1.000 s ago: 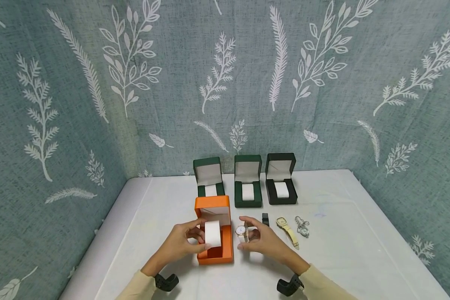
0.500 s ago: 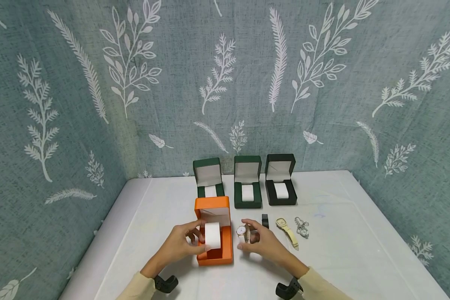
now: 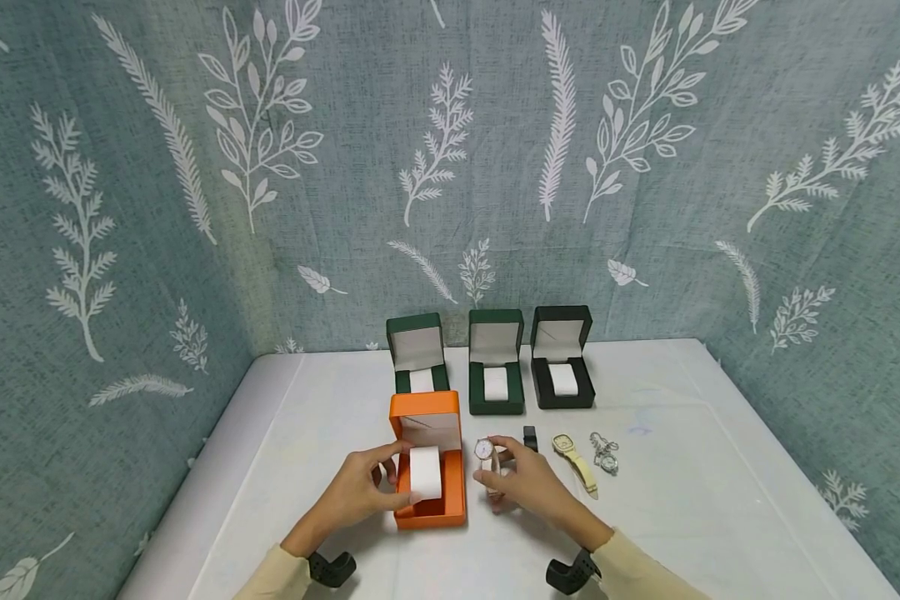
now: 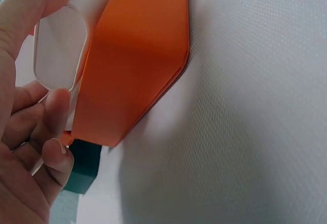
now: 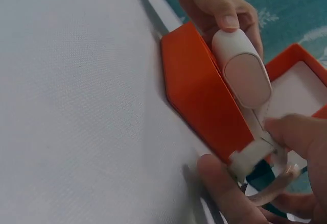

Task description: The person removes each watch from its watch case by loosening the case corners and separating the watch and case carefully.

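In the head view my left hand [image 3: 363, 482] grips a white watch cushion [image 3: 425, 473] between thumb and fingers, just above the orange watch box [image 3: 431, 523]. The left wrist view has the thumb on top of the cushion [image 4: 61, 45] and fingertips at its lower end. To the right of the box, my right hand [image 3: 528, 477] holds a wristwatch [image 3: 484, 451] with a round white dial and pale strap. In the right wrist view its strap [image 5: 250, 157] curves between thumb and fingers; the dial is not clearly visible there. The orange lid stands raised.
Behind stand two green watch boxes [image 3: 497, 408] [image 3: 416, 322] and a black one [image 3: 565, 402], lids up, white cushions inside. Right of my right hand lie a black item [image 3: 530, 438], a yellow-strapped watch [image 3: 574, 463] and a silver chain watch [image 3: 605, 454]. A patterned curtain [image 3: 450, 167] surrounds the table.
My right hand has turned the watch, so its dial sits slightly higher and its strap hangs below. The cushion has sunk slightly in my left hand.
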`<state>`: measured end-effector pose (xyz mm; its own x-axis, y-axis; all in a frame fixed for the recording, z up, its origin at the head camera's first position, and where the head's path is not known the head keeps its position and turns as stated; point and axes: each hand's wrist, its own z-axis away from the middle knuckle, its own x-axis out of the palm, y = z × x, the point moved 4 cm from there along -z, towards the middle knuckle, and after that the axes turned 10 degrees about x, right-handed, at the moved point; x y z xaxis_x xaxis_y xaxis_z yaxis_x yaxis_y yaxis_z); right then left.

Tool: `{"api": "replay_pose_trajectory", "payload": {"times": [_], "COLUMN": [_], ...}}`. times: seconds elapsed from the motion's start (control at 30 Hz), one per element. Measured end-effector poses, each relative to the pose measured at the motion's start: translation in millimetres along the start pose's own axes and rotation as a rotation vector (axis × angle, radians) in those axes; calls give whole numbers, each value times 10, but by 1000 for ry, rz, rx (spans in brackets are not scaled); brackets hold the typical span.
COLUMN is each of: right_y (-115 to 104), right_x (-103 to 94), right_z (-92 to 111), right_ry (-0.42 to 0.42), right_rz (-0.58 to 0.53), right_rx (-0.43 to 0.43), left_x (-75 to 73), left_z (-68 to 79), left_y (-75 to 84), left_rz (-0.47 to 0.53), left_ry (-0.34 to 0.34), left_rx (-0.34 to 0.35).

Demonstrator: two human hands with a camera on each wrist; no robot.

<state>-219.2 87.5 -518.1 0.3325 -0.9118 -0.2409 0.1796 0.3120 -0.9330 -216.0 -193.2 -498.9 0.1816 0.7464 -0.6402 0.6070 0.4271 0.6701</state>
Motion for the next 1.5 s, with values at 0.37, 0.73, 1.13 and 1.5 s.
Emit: {"api": "replay_pose_trajectory", "payload": {"times": [0.37,0.73,1.13,1.5], "right_y": [45,43,30,-90], "right_x": [-2,14,25,89], "right_z": [-22,-4,11,39], "right_ry": [14,-3,40,9], "right_rz": [-43,42,229,242], "right_rx": [0,-42,-75,-201], "left_x": [17,53,33,22], "left_z": [7,14,1,7], "left_y": [13,17,25,18], "left_rz": [7,2,15,12], "left_ry": [-4,-7,6,15], "left_rx": [-36,-29,-36,-31]}}
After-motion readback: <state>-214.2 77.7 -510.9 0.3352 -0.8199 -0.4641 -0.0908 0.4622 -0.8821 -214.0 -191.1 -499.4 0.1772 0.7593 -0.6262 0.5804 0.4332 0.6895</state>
